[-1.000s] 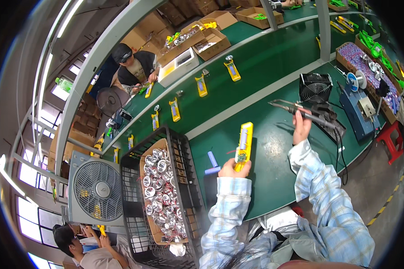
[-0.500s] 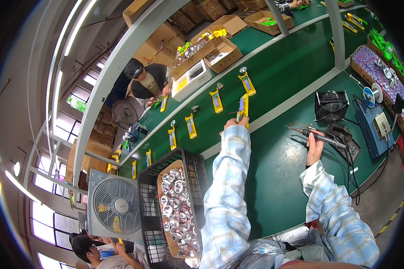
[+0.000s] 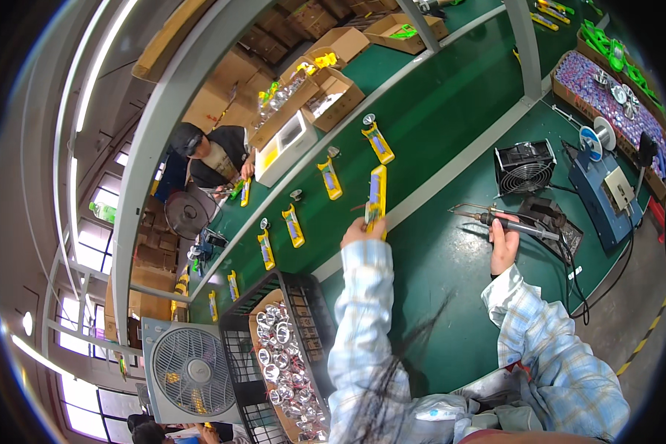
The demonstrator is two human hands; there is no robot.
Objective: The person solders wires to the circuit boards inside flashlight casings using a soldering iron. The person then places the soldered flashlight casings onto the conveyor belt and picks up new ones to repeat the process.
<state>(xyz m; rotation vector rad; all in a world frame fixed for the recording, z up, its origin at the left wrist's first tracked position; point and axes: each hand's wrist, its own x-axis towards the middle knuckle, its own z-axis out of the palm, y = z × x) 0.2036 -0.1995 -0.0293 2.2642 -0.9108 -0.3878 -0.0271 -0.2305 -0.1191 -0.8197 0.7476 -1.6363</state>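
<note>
A yellow casing (image 3: 377, 194) in the left hand (image 3: 357, 232), out by the belt (image 3: 436, 122); a soldering iron (image 3: 524, 226) in the right hand (image 3: 504, 246).
Dark hair (image 3: 389, 388) and the left sleeve (image 3: 364, 311) hide part of the green bench (image 3: 429, 270); left of the sleeve stands a black basket (image 3: 314, 314) with shiny lamp cups (image 3: 281, 370); the right fingers pinch the iron like a pen above the bench, tip pointing left; a second ago the casing was over the bench, now the left arm reaches farther forward, fingers closed round the casing's near end; whether it touches the belt I cannot tell; right of the iron are a small black fan (image 3: 525, 167) and a blue box (image 3: 603, 200); other casings (image 3: 378, 142) lie along the belt; beyond is a co-worker (image 3: 218, 159).
</note>
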